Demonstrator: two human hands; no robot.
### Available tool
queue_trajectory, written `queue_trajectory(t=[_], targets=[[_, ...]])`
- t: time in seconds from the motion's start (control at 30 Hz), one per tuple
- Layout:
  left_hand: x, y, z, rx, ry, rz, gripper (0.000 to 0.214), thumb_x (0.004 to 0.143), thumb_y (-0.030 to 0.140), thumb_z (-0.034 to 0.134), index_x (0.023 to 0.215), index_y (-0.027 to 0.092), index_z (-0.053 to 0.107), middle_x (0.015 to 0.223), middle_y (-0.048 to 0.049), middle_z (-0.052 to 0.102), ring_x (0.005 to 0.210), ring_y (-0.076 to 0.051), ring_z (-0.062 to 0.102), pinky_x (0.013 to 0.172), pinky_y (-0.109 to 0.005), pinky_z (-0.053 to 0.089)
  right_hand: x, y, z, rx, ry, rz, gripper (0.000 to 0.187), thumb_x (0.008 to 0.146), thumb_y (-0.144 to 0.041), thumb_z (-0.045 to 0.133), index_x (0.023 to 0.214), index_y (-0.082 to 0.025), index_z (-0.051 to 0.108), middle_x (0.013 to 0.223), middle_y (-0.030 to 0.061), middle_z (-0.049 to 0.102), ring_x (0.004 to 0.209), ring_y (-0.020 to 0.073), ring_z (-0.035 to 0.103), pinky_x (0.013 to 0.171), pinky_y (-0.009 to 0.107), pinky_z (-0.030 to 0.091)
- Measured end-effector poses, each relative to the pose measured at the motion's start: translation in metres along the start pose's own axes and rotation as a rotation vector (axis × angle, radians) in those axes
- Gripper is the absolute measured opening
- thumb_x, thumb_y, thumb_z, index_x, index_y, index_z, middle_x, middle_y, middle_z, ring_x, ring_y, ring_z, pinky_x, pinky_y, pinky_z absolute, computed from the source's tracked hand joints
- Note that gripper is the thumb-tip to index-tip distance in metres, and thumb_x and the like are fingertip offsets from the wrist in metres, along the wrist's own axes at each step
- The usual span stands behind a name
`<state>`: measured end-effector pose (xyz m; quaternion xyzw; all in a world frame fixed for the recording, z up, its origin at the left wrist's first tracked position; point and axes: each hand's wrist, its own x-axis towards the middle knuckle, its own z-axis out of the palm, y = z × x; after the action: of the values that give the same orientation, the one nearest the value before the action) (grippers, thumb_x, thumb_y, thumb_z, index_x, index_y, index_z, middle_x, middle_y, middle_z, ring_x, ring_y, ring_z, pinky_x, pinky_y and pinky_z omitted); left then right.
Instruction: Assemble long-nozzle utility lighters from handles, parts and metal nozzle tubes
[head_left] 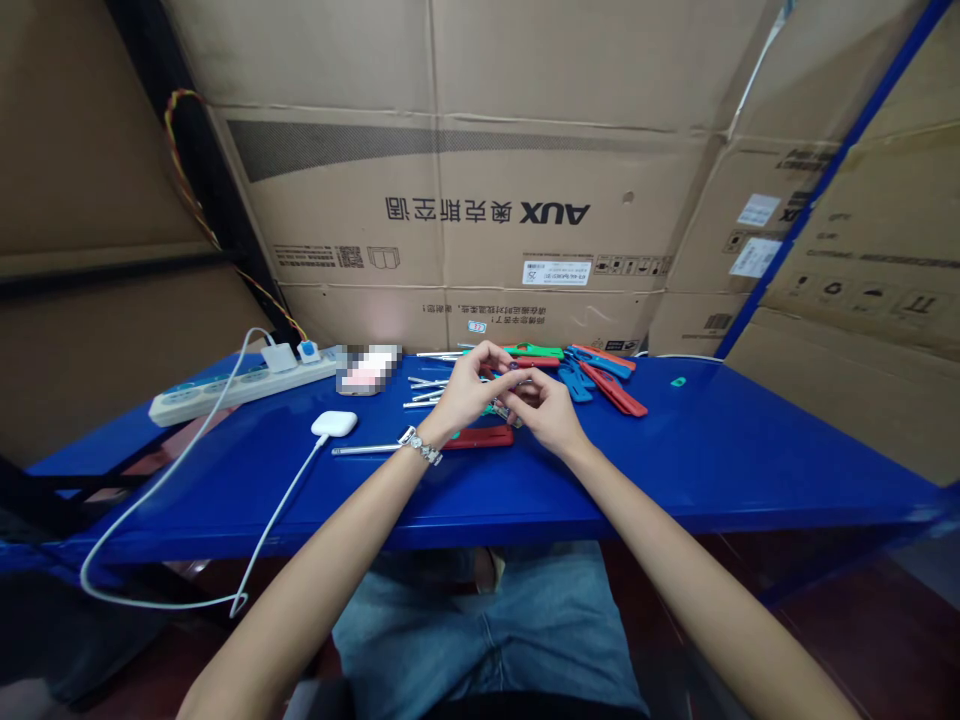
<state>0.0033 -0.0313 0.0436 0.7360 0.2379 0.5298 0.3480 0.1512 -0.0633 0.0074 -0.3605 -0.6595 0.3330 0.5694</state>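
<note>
My left hand (pixel 466 385) and my right hand (pixel 546 408) meet over the middle of the blue table (pixel 675 470). Their fingers pinch a small part (pixel 512 385) together; what it is exactly is too small to tell. A bracelet (pixel 420 446) sits on my left wrist. Under the hands lies a red flat handle (pixel 484 437). Behind them lie several metal rods (pixel 429 390) and a heap of red, blue and green plastic handles (pixel 600 375).
A white power strip (pixel 232 385) with plugs lies at the far left. A white earbud case (pixel 334 423) on a white cable (pixel 187 470) sits left of my hands. A single metal rod (pixel 367 449), a small green piece (pixel 678 382), and cardboard boxes (pixel 480 210) behind.
</note>
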Motion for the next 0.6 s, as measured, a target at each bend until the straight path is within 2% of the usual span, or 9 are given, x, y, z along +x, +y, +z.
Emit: queue_trajectory(t=[0.07,0.13,0.23,0.33,0.43,0.53,0.6], targets=[[-0.0010,0.0013,0.0006,0.029,0.023,0.007,0.035,0.073,0.043,0.079,0.084,0.017,0.059,0.083,-0.0010,0.064,0.075,-0.013,0.059,0.069,-0.025,0.048,0.0017,0.0019,0.0017,0.023,0.014,0.028,0.035,0.076,-0.050,0.074,0.087,-0.021,0.058,0.070,0.0015,0.071,0.050,0.0166,0.063,0.050,0.029,0.051],[-0.0025,0.0032,-0.0008,0.054,-0.005,0.028,0.030,0.080,0.042,0.073,0.093,0.017,0.062,0.093,-0.0042,0.067,0.085,-0.015,0.062,0.076,-0.027,0.050,0.0028,0.0022,0.0004,0.029,-0.016,0.033,0.035,0.078,-0.053,0.071,0.082,-0.021,0.056,0.071,0.0020,0.071,0.050,0.0164,0.064,0.050,0.029,0.051],[-0.0034,0.0043,-0.0052,0.051,-0.104,0.045,0.030,0.089,0.043,0.061,0.103,0.017,0.066,0.102,-0.0074,0.070,0.095,-0.019,0.064,0.081,-0.029,0.051,0.0024,-0.0008,-0.0042,-0.020,-0.079,-0.009,0.034,0.084,-0.053,0.064,0.087,-0.020,0.061,0.076,0.0036,0.073,0.053,0.0156,0.063,0.053,0.030,0.052],[-0.0021,0.0023,-0.0080,0.057,-0.095,0.039,0.028,0.088,0.043,0.062,0.097,0.017,0.067,0.093,-0.0063,0.070,0.088,-0.018,0.065,0.078,-0.030,0.051,0.0009,-0.0043,-0.0053,-0.072,-0.106,-0.047,0.035,0.087,-0.052,0.060,0.096,-0.019,0.064,0.078,0.0039,0.073,0.051,0.0149,0.061,0.055,0.030,0.052],[-0.0008,0.0005,-0.0071,0.050,-0.023,0.032,0.029,0.083,0.043,0.070,0.092,0.016,0.064,0.087,-0.0040,0.067,0.079,-0.015,0.062,0.072,-0.027,0.051,0.0009,-0.0044,-0.0009,-0.044,-0.051,-0.023,0.037,0.083,-0.051,0.065,0.104,-0.021,0.060,0.076,0.0026,0.073,0.049,0.0151,0.060,0.052,0.030,0.051],[-0.0014,0.0016,-0.0043,0.052,0.007,0.025,0.031,0.081,0.044,0.071,0.085,0.016,0.059,0.082,-0.0019,0.063,0.075,-0.013,0.059,0.069,-0.025,0.049,0.0029,-0.0019,0.0032,0.022,0.045,0.025,0.036,0.077,-0.050,0.073,0.089,-0.023,0.053,0.070,0.0012,0.072,0.047,0.0148,0.060,0.049,0.028,0.049],[-0.0022,0.0031,-0.0028,0.066,0.014,0.029,0.030,0.082,0.044,0.070,0.086,0.017,0.058,0.084,-0.0026,0.064,0.079,-0.014,0.060,0.072,-0.026,0.050,0.0043,-0.0012,0.0033,0.057,0.060,0.038,0.037,0.076,-0.050,0.073,0.078,-0.023,0.048,0.068,0.0014,0.071,0.046,0.0144,0.059,0.049,0.028,0.049]])
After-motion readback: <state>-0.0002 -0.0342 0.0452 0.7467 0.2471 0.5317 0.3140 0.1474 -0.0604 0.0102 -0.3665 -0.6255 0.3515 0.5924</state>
